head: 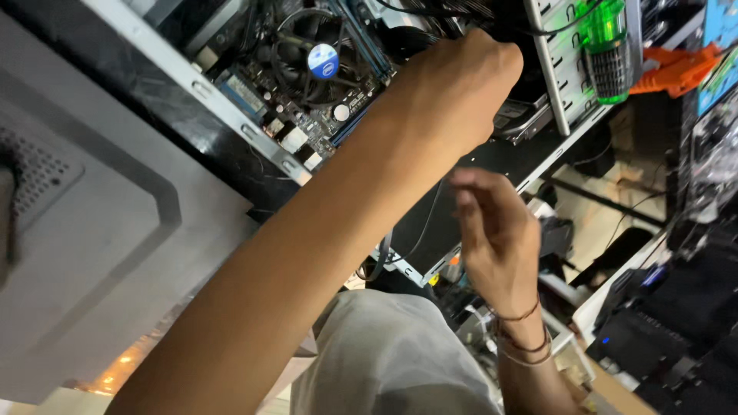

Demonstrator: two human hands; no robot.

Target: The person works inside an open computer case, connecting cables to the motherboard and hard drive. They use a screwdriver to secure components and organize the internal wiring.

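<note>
Left hand (453, 88) inside open computer case (192, 84); cooler fan (307, 58) beside.

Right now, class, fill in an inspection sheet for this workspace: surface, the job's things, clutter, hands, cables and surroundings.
Surface: nothing seen of a bare worktop; the open computer case fills the upper middle of the view.
Job's things: motherboard inside the case, with a round cooler fan on it.
Clutter: green transparent tool and orange item at upper right.
Hands: left hand reaches deep into the case, fingers hidden; right hand hangs below the case, fingers loosely curled, holding nothing visible.
Cables: a thin dark cable hangs beside the right hand.
Surroundings: grey case side panel at left; dark equipment at lower right.
</note>
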